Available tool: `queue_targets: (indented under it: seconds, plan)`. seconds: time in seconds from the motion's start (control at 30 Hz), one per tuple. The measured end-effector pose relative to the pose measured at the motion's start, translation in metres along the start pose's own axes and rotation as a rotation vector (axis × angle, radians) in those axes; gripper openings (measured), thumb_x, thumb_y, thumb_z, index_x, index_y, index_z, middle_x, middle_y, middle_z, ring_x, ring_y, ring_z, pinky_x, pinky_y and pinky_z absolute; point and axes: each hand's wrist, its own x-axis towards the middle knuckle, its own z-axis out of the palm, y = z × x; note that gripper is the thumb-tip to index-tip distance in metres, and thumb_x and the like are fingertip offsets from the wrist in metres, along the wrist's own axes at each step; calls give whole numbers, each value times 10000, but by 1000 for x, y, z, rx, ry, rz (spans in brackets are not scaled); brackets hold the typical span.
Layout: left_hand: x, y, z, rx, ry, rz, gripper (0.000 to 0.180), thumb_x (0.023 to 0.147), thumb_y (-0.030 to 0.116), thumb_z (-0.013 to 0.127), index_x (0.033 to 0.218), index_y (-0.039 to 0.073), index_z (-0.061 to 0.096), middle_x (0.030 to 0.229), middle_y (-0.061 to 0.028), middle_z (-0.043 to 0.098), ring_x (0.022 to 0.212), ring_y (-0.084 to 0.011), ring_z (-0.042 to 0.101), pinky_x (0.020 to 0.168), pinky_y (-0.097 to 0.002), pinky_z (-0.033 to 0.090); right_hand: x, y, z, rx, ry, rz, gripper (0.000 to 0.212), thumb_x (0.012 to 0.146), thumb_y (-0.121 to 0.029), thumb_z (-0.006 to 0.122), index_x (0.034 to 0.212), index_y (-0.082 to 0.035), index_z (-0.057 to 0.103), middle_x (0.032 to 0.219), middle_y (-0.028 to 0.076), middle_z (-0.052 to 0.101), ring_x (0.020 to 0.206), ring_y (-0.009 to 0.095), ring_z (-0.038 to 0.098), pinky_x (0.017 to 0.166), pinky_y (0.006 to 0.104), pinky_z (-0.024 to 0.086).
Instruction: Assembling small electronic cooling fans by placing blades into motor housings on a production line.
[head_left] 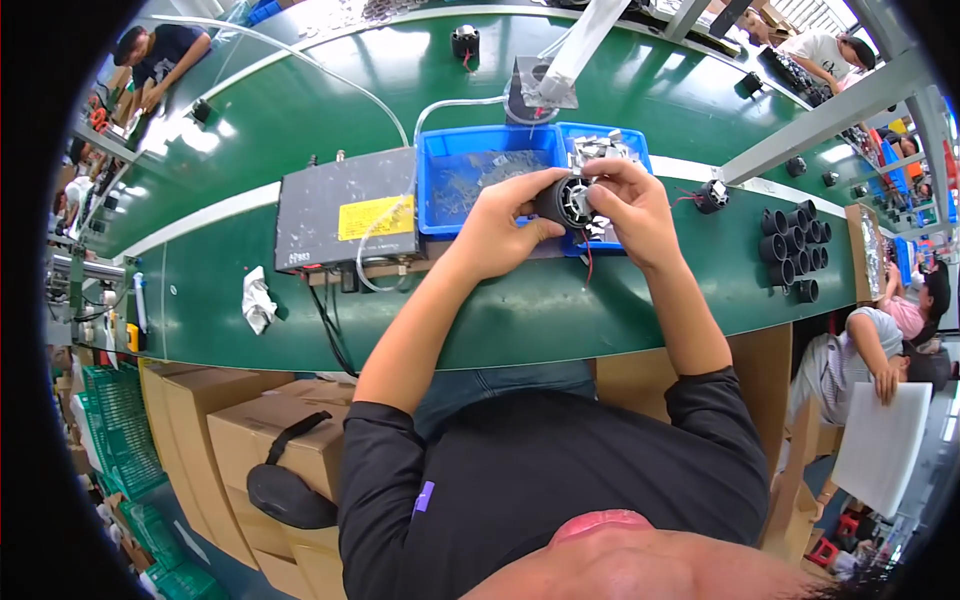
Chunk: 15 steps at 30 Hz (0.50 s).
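My left hand (503, 222) is wrapped round a black cylindrical motor housing (560, 206), its open end turned to the right. A red wire (589, 266) hangs from this part. Closed in a pinch, my right hand (640, 215) meets the housing's open face. A small silvery metal piece (584, 200) shows at the right fingertips, partly hidden by them. Both hands are above two blue bins. Thin clear scraps lie in the left blue bin (425, 180); the right blue bin (643, 150) contains many silvery metal pieces.
A grey metal box (340, 215) with hoses and cables stands left of the bins. Behind them is a stand with a white tube (585, 50). Black cylinders (790, 240) cluster at right; a wired motor (711, 197) sits nearer. Crumpled white paper (258, 300) lies left. Other people work around.
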Motion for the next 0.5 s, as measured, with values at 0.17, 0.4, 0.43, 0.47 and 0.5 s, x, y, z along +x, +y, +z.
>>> queue_targets:
  seconds: [0.17, 0.4, 0.43, 0.47, 0.5]
  plan:
    - [-1, 2, -1, 147, 6, 67, 706, 769, -116, 800, 1452, -19, 650, 1285, -148, 778, 1073, -283, 737, 937, -368, 599, 5, 2, -1, -78, 20, 63, 268, 935, 42, 791, 1196, 36, 729, 1041, 106, 748, 847, 101, 645, 759, 194, 529]
    - [0, 5, 5, 227, 26, -13, 663, 774, -104, 810, 1417, -32, 667, 1266, -171, 784, 1024, -280, 746, 923, -379, 608, 14, 8, 4, -247, -22, 68, 192, 988, -2, 750, 1177, 26, 734, 983, 84, 732, 833, 99, 640, 725, 199, 510]
    - [1, 4, 6, 192, 84, -29, 653, 778, -102, 811, 1412, -37, 666, 1257, -177, 785, 1016, -275, 749, 914, -374, 611, 16, 6, 7, -283, 10, 54, 179, 1005, -26, 734, 1177, 23, 735, 975, 80, 728, 831, 100, 638, 724, 204, 508]
    - [3, 3, 8, 157, 142, -45, 644, 783, -101, 811, 1407, -42, 666, 1249, -184, 786, 1009, -270, 753, 905, -369, 614, 17, 4, 10, -319, 43, 40, 171, 1022, -49, 717, 1177, 20, 736, 967, 76, 724, 828, 101, 636, 724, 209, 505]
    - [5, 2, 10, 122, 200, -60, 634, 787, -99, 812, 1402, -47, 666, 1240, -190, 787, 1002, -265, 756, 896, -364, 617, 19, 2, 13, -355, 76, 26, 168, 1038, -72, 701, 1176, 17, 737, 960, 72, 720, 825, 102, 634, 723, 214, 503]
